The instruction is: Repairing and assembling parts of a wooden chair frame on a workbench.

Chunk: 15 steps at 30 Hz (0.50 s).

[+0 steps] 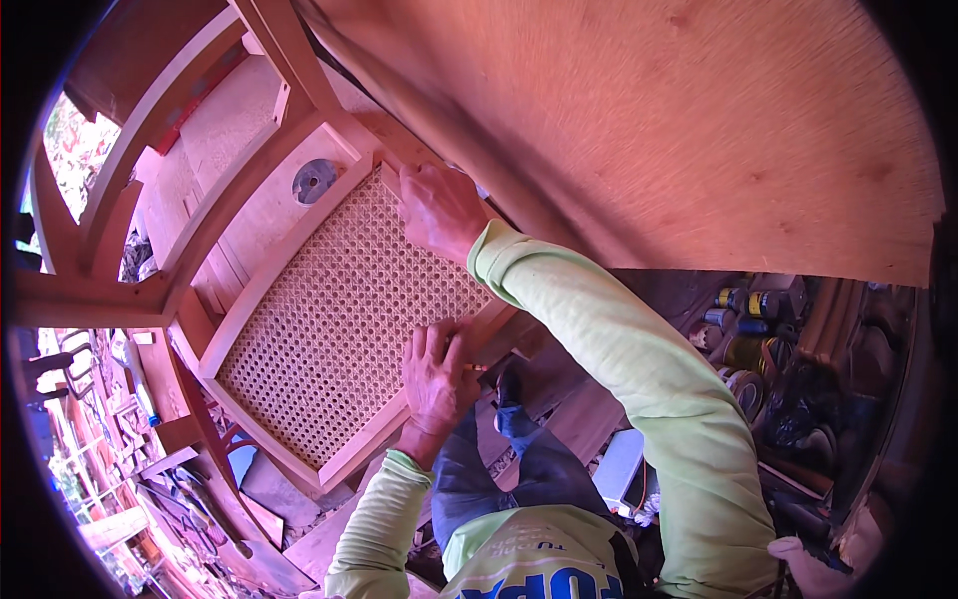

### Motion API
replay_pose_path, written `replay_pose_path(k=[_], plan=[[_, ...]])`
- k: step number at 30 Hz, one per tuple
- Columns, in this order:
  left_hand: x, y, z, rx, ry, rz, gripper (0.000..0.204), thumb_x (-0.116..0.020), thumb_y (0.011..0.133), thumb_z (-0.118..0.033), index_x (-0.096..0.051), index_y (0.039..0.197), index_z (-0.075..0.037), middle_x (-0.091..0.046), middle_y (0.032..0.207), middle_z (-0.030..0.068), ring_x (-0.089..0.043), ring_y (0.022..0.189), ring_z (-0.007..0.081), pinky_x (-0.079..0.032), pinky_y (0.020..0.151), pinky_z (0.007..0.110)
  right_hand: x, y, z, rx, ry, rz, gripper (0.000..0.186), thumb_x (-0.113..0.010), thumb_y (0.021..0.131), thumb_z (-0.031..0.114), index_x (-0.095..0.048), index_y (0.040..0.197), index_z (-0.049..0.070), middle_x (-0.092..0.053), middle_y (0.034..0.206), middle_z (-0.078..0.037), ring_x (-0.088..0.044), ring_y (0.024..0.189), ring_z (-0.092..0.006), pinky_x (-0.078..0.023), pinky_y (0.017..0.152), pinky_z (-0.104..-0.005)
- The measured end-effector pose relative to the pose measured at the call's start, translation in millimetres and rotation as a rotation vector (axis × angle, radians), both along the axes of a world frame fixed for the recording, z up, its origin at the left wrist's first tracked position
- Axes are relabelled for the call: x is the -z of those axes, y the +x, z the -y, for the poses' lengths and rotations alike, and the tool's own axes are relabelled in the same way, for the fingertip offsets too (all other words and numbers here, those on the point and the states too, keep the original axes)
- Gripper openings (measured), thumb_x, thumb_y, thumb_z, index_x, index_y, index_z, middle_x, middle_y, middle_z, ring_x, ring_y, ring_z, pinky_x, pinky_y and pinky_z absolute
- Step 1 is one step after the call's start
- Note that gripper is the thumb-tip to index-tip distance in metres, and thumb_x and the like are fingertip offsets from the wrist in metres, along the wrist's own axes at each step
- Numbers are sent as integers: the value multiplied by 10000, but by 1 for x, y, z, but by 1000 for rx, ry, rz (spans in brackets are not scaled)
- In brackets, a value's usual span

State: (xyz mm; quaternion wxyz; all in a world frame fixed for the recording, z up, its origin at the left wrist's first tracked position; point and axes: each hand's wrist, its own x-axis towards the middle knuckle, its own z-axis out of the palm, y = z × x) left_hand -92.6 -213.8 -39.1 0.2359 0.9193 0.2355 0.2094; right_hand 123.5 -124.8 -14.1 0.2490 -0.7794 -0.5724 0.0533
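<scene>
A cane-webbed panel (pixel 334 309) in a wooden border (pixel 364 446) lies just toward nine o'clock from the middle of the view, slanted, its bowed edge facing ten o'clock; the clock hours that follow are read from its centre.

At one o'clock the right hand (pixel 439 208) is at the panel's upper corner, fingers curled in and the foremost one reaching along the inner edge of the border; whether it pinches something small cannot be told. At four o'clock the left hand (pixel 437 377) lies over the border with bent, slightly parted fingers reaching onto the cane; its thumb side is unclear, so a grip on the border cannot be told either.

Outside the border, a grey disc with a centre hole (pixel 315 183) lies on a board just before twelve. Curved wooden chair rails (pixel 225 205) sweep past at ten o'clock. A broad plywood sheet (pixel 679 130) fills two o'clock.

Farther off, small tins (pixel 733 299) are clustered at three, a pale box (pixel 619 467) sits at four, denim-clad legs (pixel 464 479) show at five, and dark clamps (pixel 65 374) are near nine.
</scene>
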Motion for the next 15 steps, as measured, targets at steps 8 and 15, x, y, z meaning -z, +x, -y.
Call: replay_pose_path(k=[8,15], plan=[[-3,4,1,1,-3,10,511,-721,743,-86,-727,1253,-89,-641,1138,102,-621,988,359,-521,823,486,3,1,7,14,38,-27,365,-822,874,229,-656,1080,-22,-747,965,-232,-760,915,-409,-621,810,-503],[-7,7,3,-7,23,-5,475,-728,754,-94,-731,1230,-77,-639,1133,112,-625,996,359,-525,843,484,-1,7,37,-62,-47,-60,202,-713,766,65,-688,943,-29,-746,854,-228,-764,850,-395,-635,713,-494]])
